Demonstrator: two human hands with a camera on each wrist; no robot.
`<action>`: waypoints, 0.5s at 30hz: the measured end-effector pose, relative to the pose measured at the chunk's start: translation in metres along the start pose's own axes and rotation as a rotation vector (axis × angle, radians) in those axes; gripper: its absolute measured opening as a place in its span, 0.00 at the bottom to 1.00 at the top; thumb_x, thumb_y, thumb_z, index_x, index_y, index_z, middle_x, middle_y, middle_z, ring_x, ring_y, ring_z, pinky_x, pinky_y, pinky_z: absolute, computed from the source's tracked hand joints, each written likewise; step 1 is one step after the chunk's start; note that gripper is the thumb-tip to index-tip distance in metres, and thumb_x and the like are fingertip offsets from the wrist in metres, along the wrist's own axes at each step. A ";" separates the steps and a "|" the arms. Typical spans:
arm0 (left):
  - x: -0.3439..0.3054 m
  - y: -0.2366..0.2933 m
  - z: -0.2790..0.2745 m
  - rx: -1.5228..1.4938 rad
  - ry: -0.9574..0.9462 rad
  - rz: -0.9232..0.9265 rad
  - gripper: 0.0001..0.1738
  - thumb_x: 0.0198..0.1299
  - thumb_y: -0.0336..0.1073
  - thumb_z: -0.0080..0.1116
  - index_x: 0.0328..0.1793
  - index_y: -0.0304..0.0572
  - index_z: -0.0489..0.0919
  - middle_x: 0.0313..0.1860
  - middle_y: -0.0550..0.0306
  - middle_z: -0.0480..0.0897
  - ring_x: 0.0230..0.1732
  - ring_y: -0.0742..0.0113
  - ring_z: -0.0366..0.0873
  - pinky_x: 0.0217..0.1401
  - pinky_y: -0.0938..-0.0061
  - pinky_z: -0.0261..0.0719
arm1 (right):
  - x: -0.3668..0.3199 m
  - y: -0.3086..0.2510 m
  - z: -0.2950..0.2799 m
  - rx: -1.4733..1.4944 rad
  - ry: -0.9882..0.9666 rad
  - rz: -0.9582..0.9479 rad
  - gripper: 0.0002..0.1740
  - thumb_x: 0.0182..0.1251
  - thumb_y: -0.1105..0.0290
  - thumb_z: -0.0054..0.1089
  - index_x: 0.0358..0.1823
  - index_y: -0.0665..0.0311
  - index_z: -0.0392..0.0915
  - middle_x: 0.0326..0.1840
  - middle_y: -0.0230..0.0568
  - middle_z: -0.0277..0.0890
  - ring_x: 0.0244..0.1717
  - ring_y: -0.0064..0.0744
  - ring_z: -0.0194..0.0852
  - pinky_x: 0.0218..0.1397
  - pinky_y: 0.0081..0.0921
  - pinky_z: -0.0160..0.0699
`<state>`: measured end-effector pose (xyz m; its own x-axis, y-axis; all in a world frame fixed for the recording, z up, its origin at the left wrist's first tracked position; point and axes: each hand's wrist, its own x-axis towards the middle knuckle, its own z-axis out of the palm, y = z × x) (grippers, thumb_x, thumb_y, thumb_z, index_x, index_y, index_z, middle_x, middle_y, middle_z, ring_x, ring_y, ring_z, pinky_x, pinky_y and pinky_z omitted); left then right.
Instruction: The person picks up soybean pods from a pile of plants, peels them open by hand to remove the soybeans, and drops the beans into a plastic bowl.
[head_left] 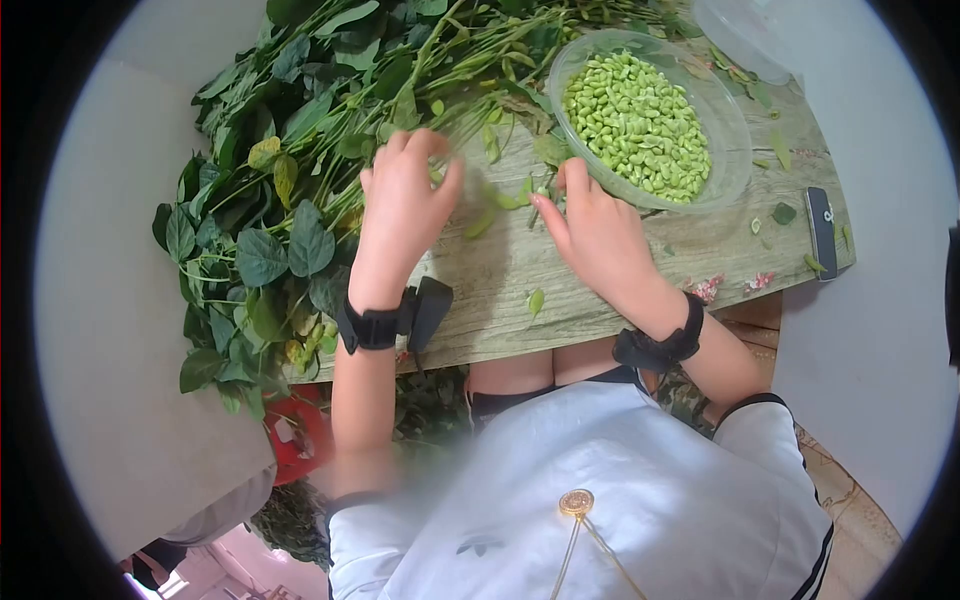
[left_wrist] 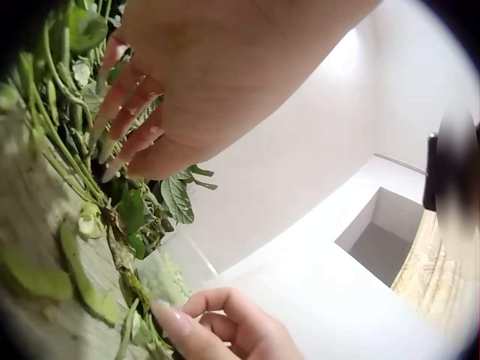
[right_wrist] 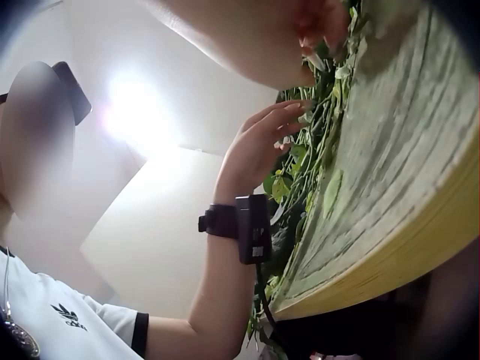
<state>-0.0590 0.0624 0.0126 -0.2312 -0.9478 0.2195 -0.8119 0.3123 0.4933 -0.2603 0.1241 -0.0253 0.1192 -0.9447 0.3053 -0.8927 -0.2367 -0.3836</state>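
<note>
My left hand (head_left: 405,190) hangs over the edge of the heap of leafy soybean stalks (head_left: 310,130), its fingers loosely bent. In the left wrist view its fingers point down beside the stems with nothing seen between them. My right hand (head_left: 605,235) is at the near side of a clear plastic bowl (head_left: 735,165) of shelled green soybeans (head_left: 640,125). Its fingers curl inward, and a small pale green bit shows by the thumb tip; I cannot tell whether it is held. Loose green pods (head_left: 480,222) lie on the wooden tabletop (head_left: 480,300) between the hands.
A dark phone-like object (head_left: 822,233) lies at the table's right edge. Behind the bowl is a clear plastic lid or container (head_left: 750,35). Scattered leaf and pod bits lie to the right. A red basket-like object (head_left: 298,435) stands below the table at left.
</note>
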 end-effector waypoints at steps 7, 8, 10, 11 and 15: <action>-0.041 0.007 -0.006 -0.002 -0.238 -0.178 0.20 0.61 0.44 0.64 0.38 0.32 0.74 0.31 0.47 0.78 0.31 0.53 0.77 0.37 0.65 0.74 | 0.012 0.007 0.025 -0.364 -0.059 -0.107 0.13 0.68 0.61 0.56 0.38 0.64 0.68 0.11 0.33 0.73 0.14 0.34 0.79 0.15 0.27 0.74; -0.045 0.008 -0.005 0.017 -0.252 -0.160 0.21 0.59 0.45 0.65 0.39 0.32 0.72 0.32 0.47 0.78 0.31 0.53 0.77 0.37 0.65 0.75 | 0.012 0.008 0.027 -0.396 -0.084 -0.128 0.14 0.69 0.60 0.56 0.37 0.64 0.67 0.12 0.35 0.74 0.14 0.37 0.78 0.16 0.29 0.74; -0.052 0.002 0.003 0.038 -0.245 -0.128 0.26 0.56 0.47 0.69 0.40 0.33 0.68 0.33 0.45 0.78 0.32 0.51 0.77 0.37 0.63 0.75 | 0.013 0.007 0.027 -0.427 -0.111 -0.152 0.15 0.70 0.59 0.55 0.35 0.64 0.67 0.13 0.38 0.74 0.15 0.39 0.78 0.17 0.31 0.74; -0.054 0.001 0.005 0.037 -0.243 -0.132 0.26 0.56 0.47 0.69 0.40 0.33 0.68 0.33 0.45 0.78 0.32 0.51 0.77 0.37 0.63 0.75 | 0.014 0.005 0.024 -0.412 -0.140 -0.150 0.14 0.68 0.61 0.56 0.34 0.64 0.68 0.14 0.39 0.75 0.15 0.39 0.78 0.17 0.32 0.74; -0.052 -0.006 0.014 0.080 -0.188 -0.042 0.22 0.58 0.45 0.67 0.41 0.35 0.69 0.36 0.45 0.78 0.35 0.45 0.78 0.38 0.60 0.75 | 0.018 0.004 0.017 -0.311 -0.154 -0.124 0.12 0.60 0.64 0.59 0.28 0.66 0.72 0.15 0.45 0.76 0.18 0.42 0.80 0.20 0.35 0.76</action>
<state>-0.0494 0.1088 -0.0138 -0.2860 -0.9576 0.0353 -0.8613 0.2730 0.4285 -0.2546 0.1025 -0.0361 0.2782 -0.9417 0.1890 -0.9538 -0.2941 -0.0614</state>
